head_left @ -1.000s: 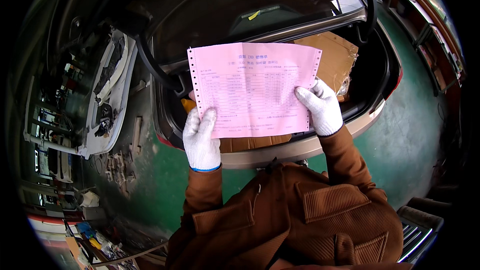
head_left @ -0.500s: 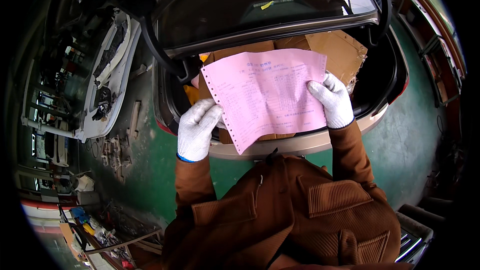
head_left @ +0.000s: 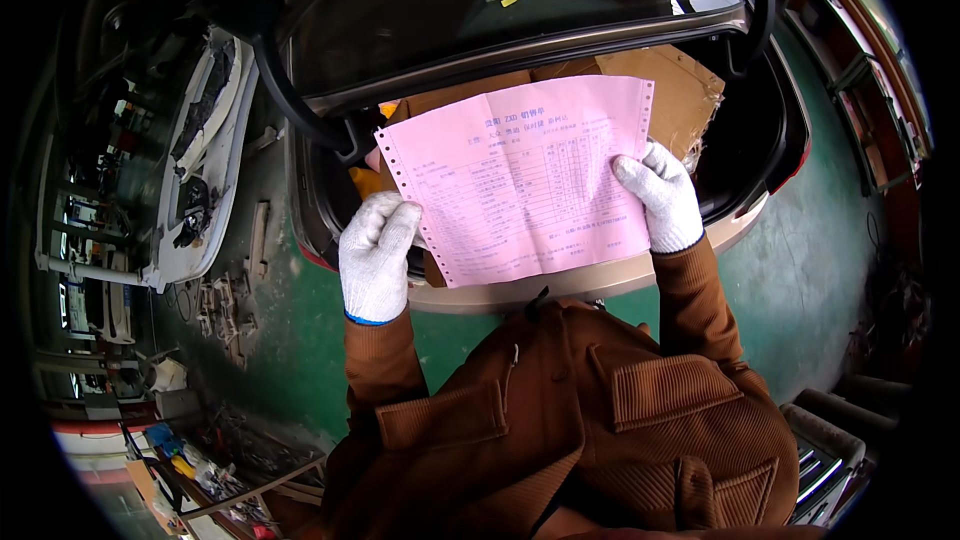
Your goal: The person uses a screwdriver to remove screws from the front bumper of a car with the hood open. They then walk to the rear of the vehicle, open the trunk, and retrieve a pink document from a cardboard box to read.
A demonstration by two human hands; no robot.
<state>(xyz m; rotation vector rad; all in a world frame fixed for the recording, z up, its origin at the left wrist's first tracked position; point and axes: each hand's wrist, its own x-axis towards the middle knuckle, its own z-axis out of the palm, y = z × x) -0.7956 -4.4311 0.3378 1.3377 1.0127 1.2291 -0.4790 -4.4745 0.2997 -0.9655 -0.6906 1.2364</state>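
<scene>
A pink printed form [head_left: 520, 190] with punched holes down both side edges is stretched between my two hands, its printed face toward me. White knitted gloves cover both hands. My left hand [head_left: 377, 255] pinches the form's left edge, thumb in front. On the right edge my right hand [head_left: 664, 196] grips the sheet the same way, with the thumb over the front. Behind the paper, a cardboard box [head_left: 665, 85] in the open car trunk is partly hidden by the form.
The raised trunk lid [head_left: 510, 25] hangs over the trunk, whose bumper [head_left: 560, 282] runs just in front of me. At left, a white car body panel [head_left: 203, 170] stands by metal parts [head_left: 226, 312] on the green floor. Shelving [head_left: 850, 90] lines the right side.
The form has been pulled flatter, its lower left corner no longer drooping. My left hand has moved slightly left and down. The car appears shifted a little left in view.
</scene>
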